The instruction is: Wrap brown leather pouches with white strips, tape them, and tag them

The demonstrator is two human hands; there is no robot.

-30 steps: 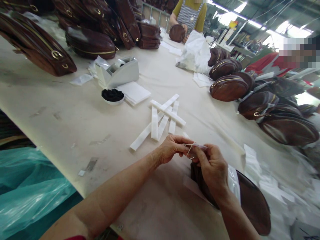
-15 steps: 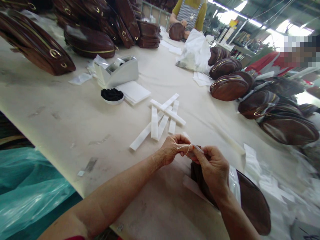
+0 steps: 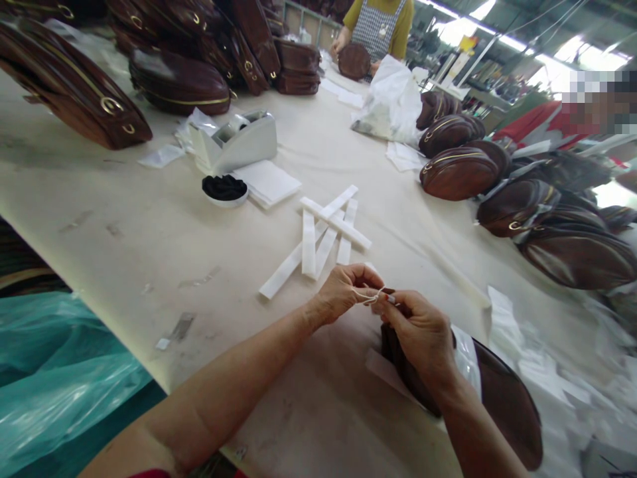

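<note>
My left hand (image 3: 343, 292) and my right hand (image 3: 418, 335) meet above the near end of a dark brown leather bag (image 3: 502, 398) that lies on the cream table (image 3: 149, 232). Both hands are pinched on a thin pale string (image 3: 371, 295) wound round a small part of the bag, which the fingers mostly hide. Clear plastic film (image 3: 468, 362) covers part of the bag just beyond my right wrist.
White strips (image 3: 323, 232) lie crossed ahead of my hands. A grey tape dispenser (image 3: 239, 143), a small dish of black bits (image 3: 223, 189) and white sheets (image 3: 266, 182) sit behind them. Brown bags line the right (image 3: 458, 174) and far left (image 3: 74, 86). A person in a checked apron (image 3: 378, 26) stands at the far end.
My fingers have drawn closer together and worked the string tighter round the small part. The transparent piece that stuck out between my hands a second ago no longer shows.
</note>
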